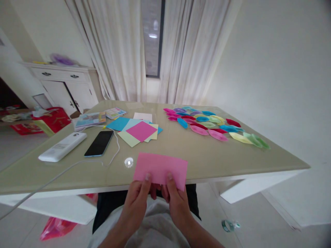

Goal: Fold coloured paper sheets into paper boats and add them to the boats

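A pink sheet of paper (160,167) is held at the table's front edge, its far part over the tabletop. My left hand (138,196) pinches its near left side, thumb on top and fingers below. On the near right side my right hand (176,199) grips it in the same way. Beyond it lies a fan of coloured sheets, with a magenta sheet (142,131) on top and a blue one (118,124) at the left. Several leaf-shaped coloured paper pieces (198,130) are spread over the right half of the table.
The table (207,158) carries a black phone (99,143), a white power bank (62,147) with a white cable (77,164), and booklets (90,119) at the left. A small clear round object (128,162) sits near the pink sheet. A red bag (58,227) lies on the floor.
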Demonstrator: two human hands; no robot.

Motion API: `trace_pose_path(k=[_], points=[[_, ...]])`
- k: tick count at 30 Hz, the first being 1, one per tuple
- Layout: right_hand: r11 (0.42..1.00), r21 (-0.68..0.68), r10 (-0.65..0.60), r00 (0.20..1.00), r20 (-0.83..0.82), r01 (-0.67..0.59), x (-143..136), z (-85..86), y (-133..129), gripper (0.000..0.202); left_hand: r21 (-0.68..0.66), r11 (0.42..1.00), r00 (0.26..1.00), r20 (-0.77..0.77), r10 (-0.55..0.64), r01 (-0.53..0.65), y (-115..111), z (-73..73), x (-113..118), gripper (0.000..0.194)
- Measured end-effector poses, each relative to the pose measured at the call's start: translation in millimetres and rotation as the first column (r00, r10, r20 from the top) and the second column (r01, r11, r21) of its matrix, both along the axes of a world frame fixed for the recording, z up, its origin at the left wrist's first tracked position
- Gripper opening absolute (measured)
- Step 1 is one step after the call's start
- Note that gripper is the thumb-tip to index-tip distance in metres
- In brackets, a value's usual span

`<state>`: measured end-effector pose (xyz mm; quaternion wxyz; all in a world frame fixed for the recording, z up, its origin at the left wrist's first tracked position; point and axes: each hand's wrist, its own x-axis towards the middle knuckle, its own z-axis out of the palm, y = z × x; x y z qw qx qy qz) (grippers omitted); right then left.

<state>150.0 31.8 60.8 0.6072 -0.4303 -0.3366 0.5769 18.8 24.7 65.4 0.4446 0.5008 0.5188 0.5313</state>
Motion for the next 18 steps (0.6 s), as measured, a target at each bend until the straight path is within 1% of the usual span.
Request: trace_pose_path(k=[2,4,5,8,10,11,12,13,14,15,16,18], points=[[0.999,0.014,0.033,0.998,0.055,-0.034,3,0.6,-2,0.072,0.012,0.999,0.998,-0.045,0.042,-0.041,-2,6.0,1,0.069],[0.999,0.030,0.025,0.994,0.105,-0.028,7,0.1,-3,0.072,0.061,0.996,0.994,-0.086,0.065,-0.060,-2,9.6,-2,0.067],[0.999,0.036,0.019,0.993,0.116,-0.024,9,-1.5,-3,0.071,0.079,0.995,0.993,-0.094,0.075,-0.067,-1,9.2,-5,0.066],[0.998,0.063,0.017,0.991,0.136,-0.026,14,-11.2,1,0.070,0.092,0.992,0.994,-0.042,0.096,-0.092,4,-0.5,-15,0.064],[0.989,0.146,0.006,0.984,0.176,-0.032,20,-17.5,9,0.073,0.098,0.986,0.990,0.055,0.132,-0.137,10,-9.2,-27,0.063],[0.974,0.224,-0.006,0.983,0.184,-0.036,25,-18.8,14,0.077,0.093,0.976,0.975,0.123,0.183,-0.195,13,-12.6,-34,0.062],[0.951,0.305,-0.100,0.983,0.154,0.050,30,-18.5,20,0.078,0.098,0.961,0.955,0.177,0.239,-0.259,16,-15.1,-42,0.061],[0.920,0.371,-0.189,0.971,0.144,0.124,34,-16.5,25,0.076,0.111,0.939,0.933,0.195,0.302,-0.326,18,-16.5,-49,0.059],[0.898,0.420,-0.223,0.960,0.171,0.134,37,-13.2,30,0.074,0.128,0.919,0.919,0.189,0.346,-0.373,20,-17.1,-56,0.057],[0.890,0.448,-0.210,0.950,0.231,0.088,38,-9.0,33,0.072,0.133,0.917,0.919,0.175,0.353,-0.377,20,-16.9,-62,0.056],[0.891,0.454,-0.167,0.939,0.301,0.013,38,-4.6,36,0.066,0.134,0.918,0.921,0.170,0.349,-0.373,18,-16.2,-66,0.056],[0.904,0.407,-0.042,0.922,0.384,-0.128,33,3.3,38,0.047,0.148,0.923,0.928,0.170,0.331,-0.356,13,-13.3,-67,0.056]])
